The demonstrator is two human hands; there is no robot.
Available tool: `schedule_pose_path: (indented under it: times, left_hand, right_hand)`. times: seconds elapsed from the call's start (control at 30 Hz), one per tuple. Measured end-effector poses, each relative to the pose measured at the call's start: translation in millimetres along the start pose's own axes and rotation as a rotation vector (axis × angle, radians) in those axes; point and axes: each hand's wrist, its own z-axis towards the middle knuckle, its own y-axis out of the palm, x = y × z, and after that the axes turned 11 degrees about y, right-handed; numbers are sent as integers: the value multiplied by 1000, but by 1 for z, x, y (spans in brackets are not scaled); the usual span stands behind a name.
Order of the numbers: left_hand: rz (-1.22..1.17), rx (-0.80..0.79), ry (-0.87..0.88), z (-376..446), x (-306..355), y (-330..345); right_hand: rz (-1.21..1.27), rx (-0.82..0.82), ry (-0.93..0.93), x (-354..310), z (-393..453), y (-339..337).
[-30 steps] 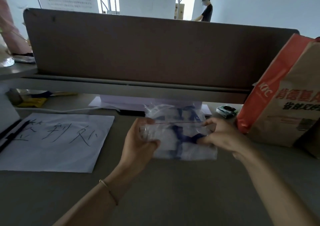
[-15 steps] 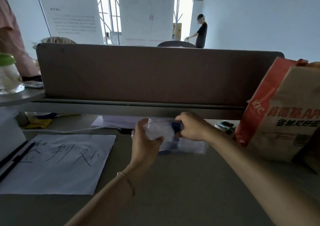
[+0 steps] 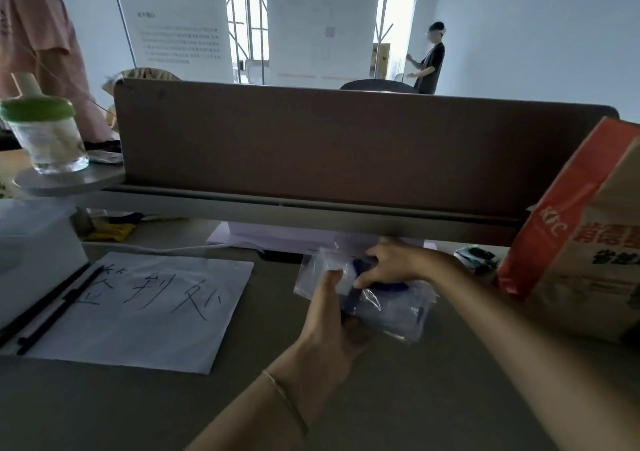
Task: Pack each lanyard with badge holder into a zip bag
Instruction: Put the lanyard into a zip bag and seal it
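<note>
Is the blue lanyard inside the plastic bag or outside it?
Mostly inside: the blue lanyard shows through the clear zip bag, which both the left hand and right hand grip. Whether it's zipped, cannot tell.

A brown partition (image 3: 346, 146) spans mid-frame behind the grey desk (image 3: 138, 412); pale walls (image 3: 536, 35) and bright windows (image 3: 247, 18) fill the top.

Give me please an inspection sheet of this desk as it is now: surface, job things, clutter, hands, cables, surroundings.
Surface: grey desk behind a brown divider.
Job's things: clear zip bag with a blue lanyard inside, held above the desk.
Clutter: handwritten paper, black pens, paper food bag, green-lidded jar on a side shelf.
Hands: left hand and right hand both grip the bag.
Cables: white cable along the back.
Surroundings: banner, person standing far behind.
</note>
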Motion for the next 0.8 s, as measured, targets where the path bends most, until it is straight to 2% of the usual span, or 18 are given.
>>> schedule_pose_path:
  times: [0.1,0.27,0.53,0.67,0.8]
  left_hand:
    - [43,27,16,-1,6,0]
    - [99,33,19,-1,8,-9]
    - [249,-54,37,-3,4,-21]
    - [405,-64,106,-9,-2,-18]
    - [554,-29,222,-12,-12,-23]
  right_hand:
    - [86,-55,43,-3,-9,5]
    - [188,4,105,-4,-20,18]
    - [486,13,142,-1,-41,28]
    - [775,22,110,1,-51,39]
    - [991,105,60,1,-60,55]
